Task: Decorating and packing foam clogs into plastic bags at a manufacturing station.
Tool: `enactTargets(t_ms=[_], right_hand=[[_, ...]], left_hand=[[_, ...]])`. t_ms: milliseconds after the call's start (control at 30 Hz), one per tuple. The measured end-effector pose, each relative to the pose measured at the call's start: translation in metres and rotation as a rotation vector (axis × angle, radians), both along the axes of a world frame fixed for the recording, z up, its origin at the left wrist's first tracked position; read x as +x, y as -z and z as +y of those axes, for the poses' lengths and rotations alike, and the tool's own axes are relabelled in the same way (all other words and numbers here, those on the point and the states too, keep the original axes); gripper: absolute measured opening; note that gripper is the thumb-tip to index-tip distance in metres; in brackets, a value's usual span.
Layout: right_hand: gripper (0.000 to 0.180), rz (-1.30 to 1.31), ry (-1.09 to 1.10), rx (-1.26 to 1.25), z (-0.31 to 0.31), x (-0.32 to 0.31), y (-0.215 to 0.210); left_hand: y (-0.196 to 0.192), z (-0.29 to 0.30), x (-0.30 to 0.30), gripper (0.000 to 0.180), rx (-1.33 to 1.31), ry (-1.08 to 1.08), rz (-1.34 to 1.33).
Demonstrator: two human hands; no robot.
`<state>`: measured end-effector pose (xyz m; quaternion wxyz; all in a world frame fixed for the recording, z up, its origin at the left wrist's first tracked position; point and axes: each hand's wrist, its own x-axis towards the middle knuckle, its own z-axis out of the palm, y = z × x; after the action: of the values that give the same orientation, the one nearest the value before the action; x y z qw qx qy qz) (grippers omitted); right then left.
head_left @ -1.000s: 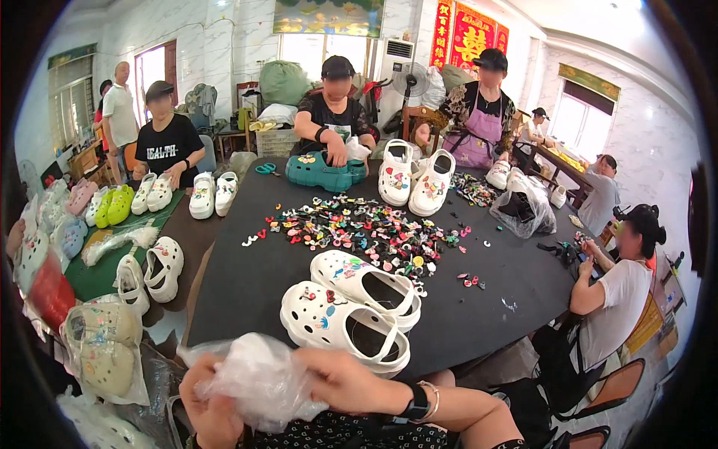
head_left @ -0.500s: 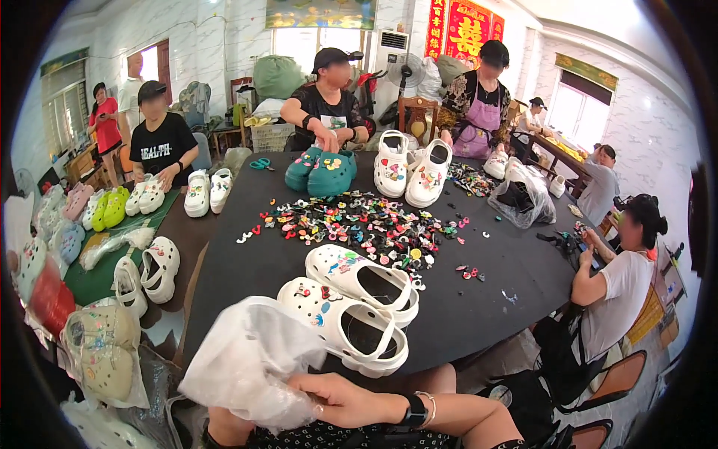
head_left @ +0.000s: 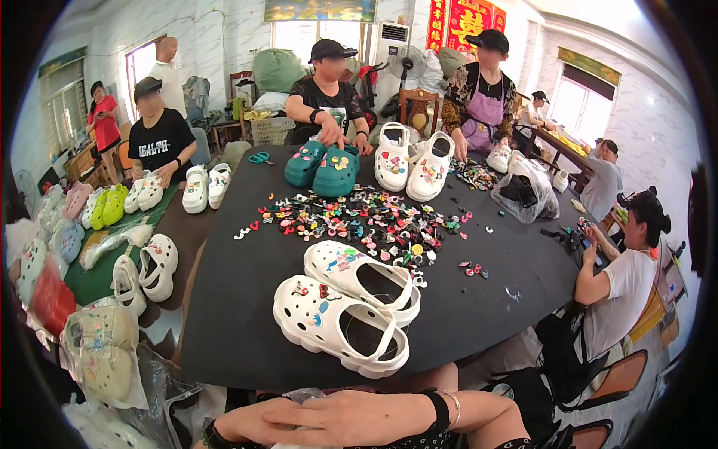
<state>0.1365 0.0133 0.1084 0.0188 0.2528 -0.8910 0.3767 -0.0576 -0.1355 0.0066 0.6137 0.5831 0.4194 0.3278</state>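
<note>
My right hand [head_left: 355,417] lies across my left hand [head_left: 258,420] at the table's near edge, low in the view. The right fingers are stretched out and a little apart; the left fingers are hidden beneath them. A bit of clear plastic bag [head_left: 303,394] shows just behind my hands, but most of it is out of sight. Beyond them, on the black tabletop, a pair of white clogs with colourful charms sits side by side: the nearer clog [head_left: 308,308] and the farther clog [head_left: 345,262]. Neither hand touches the clogs.
Loose shoe charms [head_left: 389,224] are heaped mid-table. Behind them stand teal clogs [head_left: 336,173], handled by a co-worker, and another white pair [head_left: 428,170]. Scissors [head_left: 260,158] lie at the far left. More clogs [head_left: 159,268] line the left table. A chair [head_left: 621,382] stands right.
The plastic bag has dropped from beside the white clogs to my lap and is mostly hidden. My right hand has moved left over my left hand, which now shows.
</note>
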Motion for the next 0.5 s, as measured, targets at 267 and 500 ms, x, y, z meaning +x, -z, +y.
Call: enactTargets(t_ms=[267,500], right_hand=[[0.039,0.416,0.239,0.249,0.016,0.007,0.025],[0.045,0.694,0.967,0.144,0.037,0.01,0.016]], left_hand=[[-0.031,0.019,0.013,0.079,0.063,-0.554,-0.424],[-0.026,0.008,0.014,0.094,0.037,-0.818,-0.657]])
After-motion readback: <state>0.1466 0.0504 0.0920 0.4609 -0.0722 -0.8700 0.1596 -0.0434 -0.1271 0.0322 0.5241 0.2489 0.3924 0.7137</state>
